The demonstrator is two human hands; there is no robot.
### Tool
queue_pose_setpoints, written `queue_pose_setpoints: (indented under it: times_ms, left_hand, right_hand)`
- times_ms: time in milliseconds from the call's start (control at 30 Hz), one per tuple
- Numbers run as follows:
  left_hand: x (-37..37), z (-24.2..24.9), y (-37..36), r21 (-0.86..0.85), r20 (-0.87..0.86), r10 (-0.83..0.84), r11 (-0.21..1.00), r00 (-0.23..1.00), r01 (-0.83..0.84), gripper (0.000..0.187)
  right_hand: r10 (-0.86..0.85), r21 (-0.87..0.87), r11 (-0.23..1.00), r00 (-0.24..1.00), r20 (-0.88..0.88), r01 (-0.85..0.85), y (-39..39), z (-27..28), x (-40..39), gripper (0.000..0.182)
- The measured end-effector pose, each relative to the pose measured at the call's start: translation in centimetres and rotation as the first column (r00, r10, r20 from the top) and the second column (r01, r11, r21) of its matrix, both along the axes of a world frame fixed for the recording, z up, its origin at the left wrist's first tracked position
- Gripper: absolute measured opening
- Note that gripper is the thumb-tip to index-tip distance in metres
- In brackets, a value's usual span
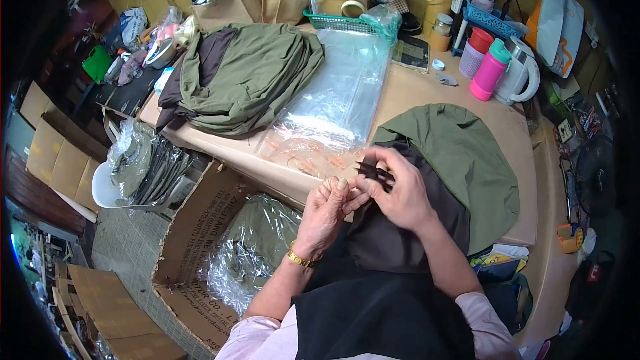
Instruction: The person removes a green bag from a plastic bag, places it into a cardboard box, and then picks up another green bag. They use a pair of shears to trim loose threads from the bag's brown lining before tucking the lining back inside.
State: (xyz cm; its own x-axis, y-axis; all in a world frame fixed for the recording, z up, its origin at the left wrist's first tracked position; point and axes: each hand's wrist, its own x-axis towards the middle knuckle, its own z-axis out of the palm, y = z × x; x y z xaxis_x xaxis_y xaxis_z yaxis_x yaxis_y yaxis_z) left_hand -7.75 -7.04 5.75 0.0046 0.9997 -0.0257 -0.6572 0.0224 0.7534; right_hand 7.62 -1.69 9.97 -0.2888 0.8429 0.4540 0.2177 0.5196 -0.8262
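Note:
My right hand (399, 190) pinches a small dark piece of fabric (371, 171) at the edge of a garment with an olive outside (467, 153) and a dark brown lining (387, 240), which lies on the table and over my lap. My left hand (325, 210), with a gold watch on its wrist, is closed beside it and touches the same dark piece with its fingertips.
A pile of olive and brown garments (243, 77) lies at the back left of the table (413, 93), with a stack of clear plastic bags (337, 103) beside it. A cardboard box (200, 227) holding bagged garments stands on the floor at left. A pink bottle (490, 70) and a white kettle (523, 77) stand back right.

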Motion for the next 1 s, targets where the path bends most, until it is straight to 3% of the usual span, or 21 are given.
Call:
queue_pose_setpoints:
  times_ms: [67,133,167,200,233,267,367,433,467,500,533,567,600,667,733,800,833,867,933,1000]
  left_hand:
    - [-0.5,0.1,0.0,0.065,-0.045,-0.012,0.998,0.999,0.015,0.031]
    - [-2.6,-0.1,0.6,0.072,-0.268,0.174,0.984,0.948,-0.161,0.045]
    - [-4.0,0.5,0.9,-0.106,-0.527,0.296,0.907,0.797,-0.407,0.055]
    - [-5.3,0.1,1.5,-0.005,-0.358,0.496,0.846,0.791,-0.533,0.054]
    - [-7.2,-1.2,2.0,0.085,-0.249,0.589,0.804,0.769,-0.588,0.051]
    - [-8.4,-2.3,2.0,0.180,-0.286,0.600,0.799,0.747,-0.573,0.048]
    - [-5.2,-1.4,1.9,0.195,-0.513,0.439,0.897,0.738,-0.397,0.040]
    - [-1.8,-1.6,2.3,0.308,-0.610,0.387,0.920,0.692,-0.244,0.045]
    - [-0.3,-1.4,2.6,0.366,-0.763,0.394,0.917,0.512,-0.161,0.039]
    - [1.7,-1.5,2.5,0.311,-0.687,0.310,0.943,0.658,-0.119,0.026]
    - [2.3,-0.2,1.4,0.143,-0.863,0.151,0.988,0.482,-0.054,0.019]
    - [3.4,-2.3,1.0,0.334,-0.826,0.312,0.942,0.469,-0.038,0.023]
    - [3.8,-3.0,0.4,0.366,-0.848,0.330,0.931,0.416,0.006,0.023]
    - [3.6,-3.3,-1.0,0.322,-0.782,0.268,0.947,0.563,-0.005,0.022]
    - [1.9,-5.6,-2.1,0.379,-0.864,0.363,0.925,0.348,-0.026,0.023]
    - [-0.6,-7.5,-2.9,0.187,-0.911,0.223,0.973,0.346,-0.135,0.030]
    - [-1.7,-8.7,-2.9,0.191,-0.892,0.275,0.949,0.360,-0.251,0.032]
    - [-3.0,-9.1,-2.9,0.191,-0.912,0.285,0.931,0.296,-0.310,0.023]
    - [-4.3,-9.9,-2.0,0.305,-0.802,0.472,0.851,0.366,-0.428,0.013]
    - [-4.7,-8.9,-1.1,0.348,-0.788,0.489,0.855,0.375,-0.385,0.011]
  right_hand:
    - [0.341,-0.291,0.897,0.940,-0.024,-0.333,3.1,-2.3,1.5,0.020]
    - [0.333,-0.270,0.907,0.943,-0.016,-0.325,4.0,-3.0,1.6,0.016]
    - [0.230,-0.248,0.939,0.971,-0.062,-0.238,4.4,-3.8,1.6,0.015]
    - [0.122,-0.233,0.961,0.986,-0.110,-0.145,4.5,-4.3,1.6,0.015]
    - [0.085,-0.305,0.946,0.991,-0.102,-0.113,4.3,-3.8,1.6,0.016]
    - [0.082,-0.303,0.947,0.991,-0.103,-0.110,4.2,-3.8,1.5,0.016]
    - [0.085,-0.329,0.935,0.983,-0.162,-0.135,4.2,-4.2,0.5,0.019]
    - [0.135,-0.276,0.941,0.964,-0.228,-0.197,4.1,-4.6,-0.2,0.019]
    - [0.137,-0.279,0.939,0.964,-0.228,-0.199,4.3,-4.7,-0.3,0.019]
    - [0.036,-0.211,0.973,0.966,-0.256,-0.092,4.6,-4.7,-0.2,0.019]
    - [-0.060,-0.141,0.990,0.955,-0.290,0.020,5.3,-4.6,0.1,0.019]
    - [-0.228,-0.160,0.970,0.921,-0.316,0.185,6.6,-4.1,1.2,0.021]
    - [-0.390,-0.186,0.920,0.857,-0.338,0.345,8.2,-3.6,2.9,0.024]
    - [-0.631,-0.286,0.771,0.621,-0.466,0.569,12.1,-3.4,7.0,0.043]
    - [-0.809,-0.333,0.583,0.495,-0.317,0.741,14.2,-0.5,12.4,0.046]
    - [-0.739,-0.257,0.662,0.555,-0.383,0.705,15.1,0.6,15.7,0.045]
    - [-0.743,-0.256,0.657,0.550,-0.381,0.709,15.2,1.3,15.6,0.045]
    - [-0.682,-0.226,0.702,0.546,-0.486,0.675,15.1,2.1,15.0,0.044]
    - [-0.609,-0.195,0.748,0.540,-0.581,0.634,15.2,3.6,14.0,0.044]
    - [-0.579,-0.189,0.786,0.594,-0.559,0.589,15.5,4.9,13.3,0.043]
